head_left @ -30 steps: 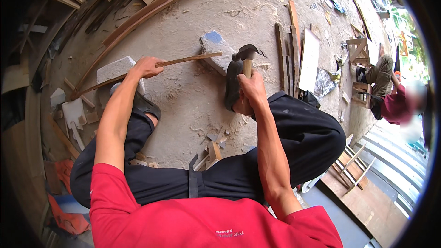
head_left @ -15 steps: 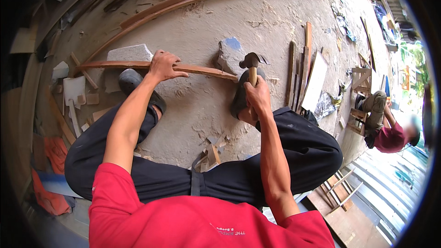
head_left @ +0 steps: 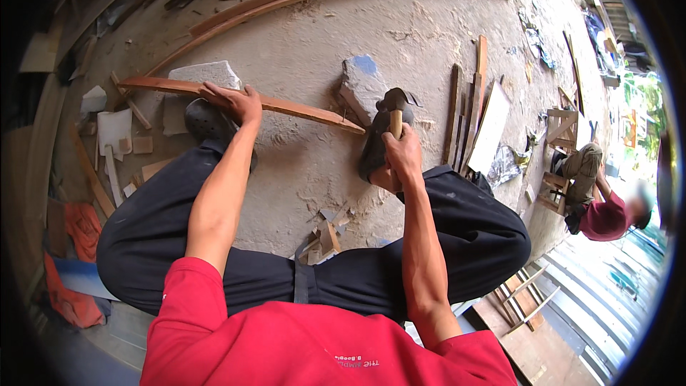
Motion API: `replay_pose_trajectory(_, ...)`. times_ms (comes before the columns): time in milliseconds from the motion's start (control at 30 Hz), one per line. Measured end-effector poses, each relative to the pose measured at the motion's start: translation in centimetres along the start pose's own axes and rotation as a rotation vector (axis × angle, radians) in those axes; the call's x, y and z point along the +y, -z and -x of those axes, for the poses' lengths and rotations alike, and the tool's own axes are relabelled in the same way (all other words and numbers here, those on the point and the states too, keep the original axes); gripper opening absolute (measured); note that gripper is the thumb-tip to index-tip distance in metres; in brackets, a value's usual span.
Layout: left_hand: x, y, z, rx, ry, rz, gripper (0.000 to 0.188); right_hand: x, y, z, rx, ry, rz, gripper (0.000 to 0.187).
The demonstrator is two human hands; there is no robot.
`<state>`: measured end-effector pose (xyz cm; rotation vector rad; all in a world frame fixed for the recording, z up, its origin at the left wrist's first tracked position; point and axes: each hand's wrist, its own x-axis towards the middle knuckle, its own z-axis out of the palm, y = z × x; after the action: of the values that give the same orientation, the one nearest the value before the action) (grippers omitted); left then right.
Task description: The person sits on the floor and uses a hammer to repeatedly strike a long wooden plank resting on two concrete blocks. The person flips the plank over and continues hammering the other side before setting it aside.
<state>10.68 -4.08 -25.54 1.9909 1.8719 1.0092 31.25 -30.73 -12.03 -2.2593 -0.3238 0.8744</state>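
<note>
A long reddish-brown wooden strip (head_left: 304, 109) slants across between my feet. My left hand (head_left: 239, 104) grips it near its middle, fingers over the far side. A thin nail-like point stands up near the strip's right end. My right hand (head_left: 404, 151) is closed round the wooden handle of a claw hammer (head_left: 396, 120), its dark metal head upward, just right of the strip's end. The hammer is apart from the wood and overlaps my dark right shoe (head_left: 373, 150) in view. Beyond the strip's right end lies a rough stone block (head_left: 361, 86) with a blue patch.
A pale block (head_left: 207, 73) sits behind the strip on the left. Several wooden lengths (head_left: 464, 111) and a white board (head_left: 491, 129) lie to the right. Wood scraps (head_left: 329, 237) are between my legs. Another person (head_left: 607, 207) in red sits far right.
My left hand has turned and its grip on the strip has shifted. The strip has tilted, its left end rising and its right end lower. The hammer has dropped slightly.
</note>
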Motion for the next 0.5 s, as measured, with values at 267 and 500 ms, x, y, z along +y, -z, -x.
replay_pose_trajectory(267, -1.4, -1.1, -1.7, -0.074, -0.018, -0.159, 0.091, -0.4, -0.3, 0.0, -0.034, -0.04, 0.062, 0.029)
replay_pose_trajectory(500, 3.1, 1.6, -0.8, -0.763, -0.862, -0.189, 0.06, 0.5, -0.8, -0.5, -0.043, -0.071, 0.047, 0.03)
